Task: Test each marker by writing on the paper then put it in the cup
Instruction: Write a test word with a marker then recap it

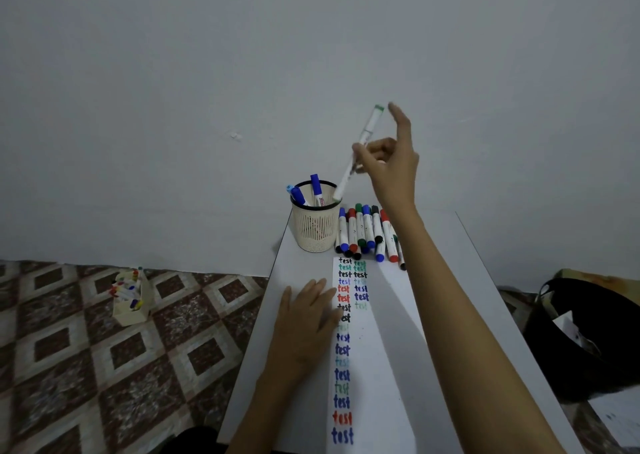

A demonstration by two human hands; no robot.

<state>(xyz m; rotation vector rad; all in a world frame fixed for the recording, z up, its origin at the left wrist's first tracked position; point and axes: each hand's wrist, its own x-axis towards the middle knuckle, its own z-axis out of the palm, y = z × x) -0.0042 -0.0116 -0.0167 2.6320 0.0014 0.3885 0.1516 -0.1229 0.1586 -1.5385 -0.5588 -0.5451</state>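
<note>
Left hand [304,318] flat on paper [374,367] | right hand [388,162] pinches marker [360,142] (tilted, low end at cup [313,225] rim)

The picture is dim and a bit gray. A dark shadow from the right arm [446,301] falls across the paper [377,349]. The edges bend like a fish-eye. The raised marker [360,145] looks slightly blurry. Nothing shines or glares.
</note>
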